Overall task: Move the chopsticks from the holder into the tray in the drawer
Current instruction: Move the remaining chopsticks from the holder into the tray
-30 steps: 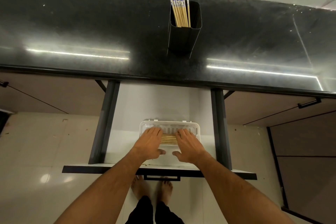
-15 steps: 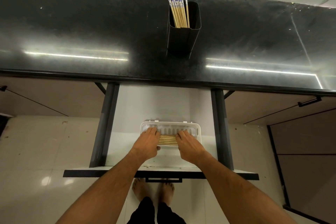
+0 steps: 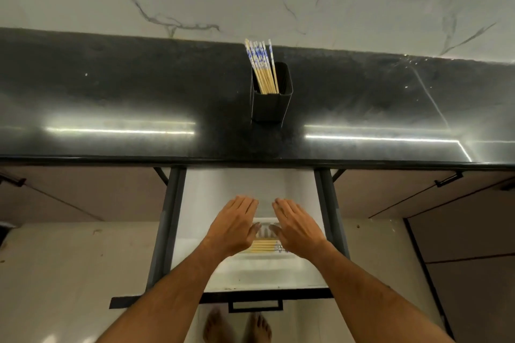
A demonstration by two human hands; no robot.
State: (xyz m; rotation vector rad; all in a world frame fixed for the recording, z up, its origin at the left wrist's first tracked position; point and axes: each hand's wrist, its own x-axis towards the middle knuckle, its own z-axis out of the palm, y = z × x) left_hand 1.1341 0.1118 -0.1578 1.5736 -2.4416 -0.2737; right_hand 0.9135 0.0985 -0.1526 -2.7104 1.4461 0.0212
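Both hands, left (image 3: 234, 227) and right (image 3: 298, 228), hover flat and empty low in the middle over the tray (image 3: 267, 256) (some sticks lie there), while more chopsticks (image 3: 260, 67), light, stiff and probably slippery, stand in the holder (image 3: 270, 104) up top, best pinched near their blue ends.

Both bare forearms extend forward side by side over the white slotted plastic tray (image 3: 267, 255). Left hand (image 3: 232, 227) lies palm down, fingers straight and together, above the tray's left part. Right hand (image 3: 299, 227) mirrors it above the right part. Neither hand holds anything.
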